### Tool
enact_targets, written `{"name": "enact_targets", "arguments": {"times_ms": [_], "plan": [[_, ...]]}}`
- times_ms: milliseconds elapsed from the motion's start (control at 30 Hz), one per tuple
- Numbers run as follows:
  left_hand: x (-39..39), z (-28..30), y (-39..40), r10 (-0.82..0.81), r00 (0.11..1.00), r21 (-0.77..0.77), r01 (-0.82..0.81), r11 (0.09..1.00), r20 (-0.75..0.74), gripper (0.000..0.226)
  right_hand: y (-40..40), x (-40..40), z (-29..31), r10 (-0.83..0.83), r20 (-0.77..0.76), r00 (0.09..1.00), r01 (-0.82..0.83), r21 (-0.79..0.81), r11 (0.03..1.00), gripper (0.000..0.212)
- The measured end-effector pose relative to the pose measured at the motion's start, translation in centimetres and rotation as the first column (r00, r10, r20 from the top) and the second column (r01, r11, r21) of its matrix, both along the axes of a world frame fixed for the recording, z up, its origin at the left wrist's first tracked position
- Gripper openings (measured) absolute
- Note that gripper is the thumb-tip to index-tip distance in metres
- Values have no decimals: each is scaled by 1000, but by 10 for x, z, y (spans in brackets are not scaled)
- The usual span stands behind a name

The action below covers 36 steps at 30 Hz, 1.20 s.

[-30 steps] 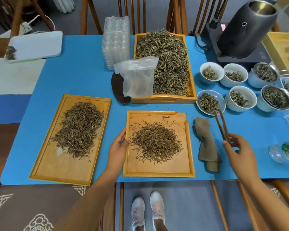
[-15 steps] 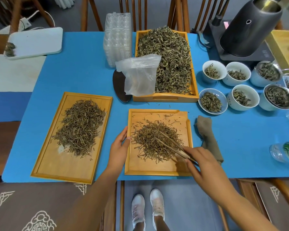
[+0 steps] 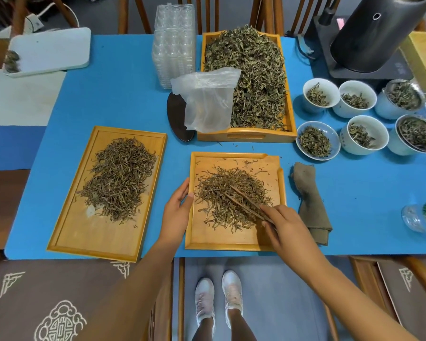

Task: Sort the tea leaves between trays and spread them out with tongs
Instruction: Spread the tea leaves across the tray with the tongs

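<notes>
Table under blue mat [image 3: 123,99] | near left: long flat tray [image 3: 89,239], set askew | near centre: square tray [image 3: 219,237] | beyond it: deep handled tray [image 3: 280,137], dark oval dish [image 3: 176,119] just beside its left corner, clear plastic stack [image 3: 174,40] behind | right: folded cloth [image 3: 310,205], six cups [image 3: 362,150] in two rows | far left: white tray [image 3: 49,50] overlapping the mat's edge

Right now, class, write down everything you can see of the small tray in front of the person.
The tray is light wood, nearly square, with a raised rim cut away at its far right corner. It lies flat on the blue mat. A loose pile of thin dark leaves covers its middle, with strays behind. The left hand rests on its left rim; tongs in the right hand reach into the pile. A brown cloth lies just right of it.
</notes>
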<state>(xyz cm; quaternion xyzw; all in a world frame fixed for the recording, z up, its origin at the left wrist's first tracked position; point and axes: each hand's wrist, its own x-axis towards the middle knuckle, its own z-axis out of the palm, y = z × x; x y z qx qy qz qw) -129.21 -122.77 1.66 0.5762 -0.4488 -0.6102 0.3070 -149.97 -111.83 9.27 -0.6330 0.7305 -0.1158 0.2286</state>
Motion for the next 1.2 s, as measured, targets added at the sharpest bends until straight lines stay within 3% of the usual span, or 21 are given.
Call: {"name": "enact_targets", "arguments": {"times_ms": [167, 400, 767, 933, 1200], "plan": [[0, -1, 0, 11, 1000, 7, -11, 1000, -8, 44, -7, -2, -2, -72, -2, 997, 72, -10, 997, 36], [0, -1, 0, 2, 1000, -4, -2, 1000, -7, 43, -3, 5, -3, -7, 22, 1000, 6, 2, 1000, 34], [0, -5, -1, 18, 1000, 8, -17, 1000, -15, 42, 12, 10, -6, -77, 29, 997, 77, 3, 997, 30], [1, -7, -1, 9, 1000, 8, -9, 1000, -6, 42, 21, 18, -16, -40, 25, 999, 40, 24, 999, 19], [1, -5, -1, 11, 1000, 6, -11, 1000, -18, 42, 18, 29, -17, 96, 46, 994, -97, 12, 995, 22]]}}
